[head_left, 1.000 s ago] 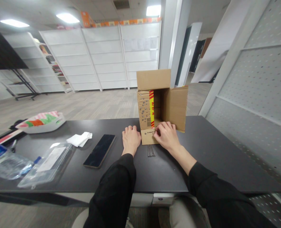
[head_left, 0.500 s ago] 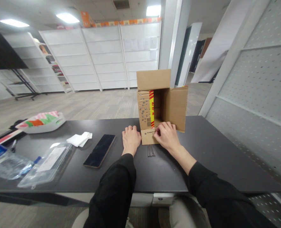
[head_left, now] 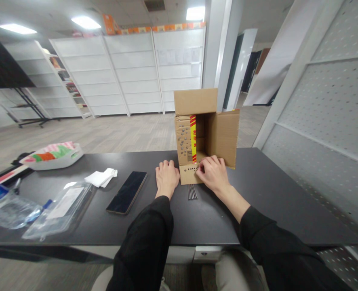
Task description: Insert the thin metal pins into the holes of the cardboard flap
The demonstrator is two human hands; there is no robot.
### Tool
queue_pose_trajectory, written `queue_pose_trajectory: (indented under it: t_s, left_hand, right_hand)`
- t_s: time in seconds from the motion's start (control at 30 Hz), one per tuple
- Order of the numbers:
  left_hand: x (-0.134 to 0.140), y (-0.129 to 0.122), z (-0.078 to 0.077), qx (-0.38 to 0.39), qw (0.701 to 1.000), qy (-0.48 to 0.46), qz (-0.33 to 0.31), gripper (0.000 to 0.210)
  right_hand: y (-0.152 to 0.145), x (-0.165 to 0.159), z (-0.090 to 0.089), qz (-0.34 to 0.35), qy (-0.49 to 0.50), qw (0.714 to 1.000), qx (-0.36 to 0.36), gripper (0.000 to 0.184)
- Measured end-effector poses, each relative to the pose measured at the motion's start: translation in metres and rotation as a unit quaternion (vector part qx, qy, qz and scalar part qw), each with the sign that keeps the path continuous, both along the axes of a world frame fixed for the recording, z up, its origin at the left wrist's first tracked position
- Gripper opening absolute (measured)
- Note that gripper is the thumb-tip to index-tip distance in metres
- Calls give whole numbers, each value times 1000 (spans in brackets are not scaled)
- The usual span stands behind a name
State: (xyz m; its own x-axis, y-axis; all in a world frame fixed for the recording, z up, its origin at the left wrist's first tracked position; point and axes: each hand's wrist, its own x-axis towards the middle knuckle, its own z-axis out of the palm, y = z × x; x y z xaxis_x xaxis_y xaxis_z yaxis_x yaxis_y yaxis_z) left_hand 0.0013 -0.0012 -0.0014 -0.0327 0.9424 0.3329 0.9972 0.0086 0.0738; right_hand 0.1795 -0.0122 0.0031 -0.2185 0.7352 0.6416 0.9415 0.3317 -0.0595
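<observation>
A cardboard box (head_left: 212, 137) stands on the dark table with its flaps spread and its opening towards me. Metal dots stud its left flap, and a row of small dark holes or nail heads runs along its lower flap (head_left: 188, 175). My right hand (head_left: 214, 174) is closed in a pinch at the right end of that row; whatever lies between the fingertips is hidden. Several thin nails (head_left: 192, 192) lie side by side just below the lower flap. My left hand (head_left: 167, 178) rests on the table against the box's left side, fingers curled and nothing visible in them.
To the left lie a phone (head_left: 127, 192), white tissues (head_left: 102, 177), a clear plastic case (head_left: 59, 210) and a water bottle (head_left: 11, 208). A white basket (head_left: 57, 163) with colourful cloth stands at the far left. A perforated panel (head_left: 327, 117) borders the right side.
</observation>
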Motion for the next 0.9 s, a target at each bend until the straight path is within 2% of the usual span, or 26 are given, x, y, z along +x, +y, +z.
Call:
queue_pose_trajectory:
  t_s: [0.9]
  left_hand:
    - [0, 0, 0, 7, 1000, 0, -3, 25]
  right_hand:
    - [-3, 2, 2, 46, -5, 999, -5, 7]
